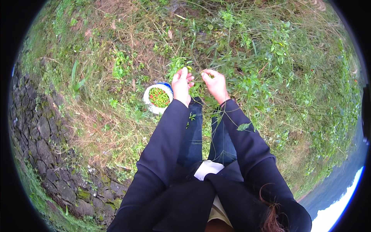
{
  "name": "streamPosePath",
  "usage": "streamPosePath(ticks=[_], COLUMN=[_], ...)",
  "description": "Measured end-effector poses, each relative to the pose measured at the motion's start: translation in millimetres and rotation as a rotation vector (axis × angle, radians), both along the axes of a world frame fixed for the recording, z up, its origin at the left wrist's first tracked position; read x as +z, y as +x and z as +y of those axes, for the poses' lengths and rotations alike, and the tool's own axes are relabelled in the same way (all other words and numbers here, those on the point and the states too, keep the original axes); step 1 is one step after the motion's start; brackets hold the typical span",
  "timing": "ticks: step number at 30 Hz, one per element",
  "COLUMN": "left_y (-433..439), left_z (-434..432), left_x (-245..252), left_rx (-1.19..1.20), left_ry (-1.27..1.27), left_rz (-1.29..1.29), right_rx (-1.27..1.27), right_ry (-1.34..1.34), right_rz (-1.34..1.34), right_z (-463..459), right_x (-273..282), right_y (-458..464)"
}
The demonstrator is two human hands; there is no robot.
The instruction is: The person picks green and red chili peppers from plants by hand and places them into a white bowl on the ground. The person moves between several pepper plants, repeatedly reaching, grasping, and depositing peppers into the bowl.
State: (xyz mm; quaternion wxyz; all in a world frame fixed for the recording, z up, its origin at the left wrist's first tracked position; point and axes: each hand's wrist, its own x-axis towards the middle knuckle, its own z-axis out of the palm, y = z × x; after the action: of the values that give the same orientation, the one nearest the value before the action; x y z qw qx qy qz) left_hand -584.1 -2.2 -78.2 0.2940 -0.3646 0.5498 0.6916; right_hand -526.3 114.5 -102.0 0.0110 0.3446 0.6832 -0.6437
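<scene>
My left hand (181, 85) has its thumb raised against the fingers, and a small green chili pepper (189, 68) shows at the tips. The other fingers are loosely curled. To its right, my right hand (216, 84) pinches a thin plant stem (202, 72) between thumb and forefinger. Thin branches with a few leaves (244, 126) cross over my right sleeve. Left of my left hand stands a white bucket (147, 102) with a blue part at its far rim. Inside lie many small green and red chili peppers (159, 97).
Leafy pepper plants (252, 87) and tangled grass spread ahead and to the right. Dry grass (95, 130) covers the ground on the left, up to a surface of dark, mossy stones (43, 145). My legs in jeans (192, 136) stand below my hands.
</scene>
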Motion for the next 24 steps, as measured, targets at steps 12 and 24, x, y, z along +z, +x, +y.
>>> streamPosePath(ticks=[12,24], left_y=[25.9,13.5], left_z=[25.1,32.0], left_x=[-8.4,9.6], left_rx=[-0.006,-0.298], left_ry=[0.252,0.098], left_rz=[0.214,0.311], right_rx=[0.171,0.008], right_ry=[-0.459,0.218], right_rz=[0.05,0.174], right_z=[20.9,26.6], right_x=[63.9,67.2], right_y=[18.2,-3.4])
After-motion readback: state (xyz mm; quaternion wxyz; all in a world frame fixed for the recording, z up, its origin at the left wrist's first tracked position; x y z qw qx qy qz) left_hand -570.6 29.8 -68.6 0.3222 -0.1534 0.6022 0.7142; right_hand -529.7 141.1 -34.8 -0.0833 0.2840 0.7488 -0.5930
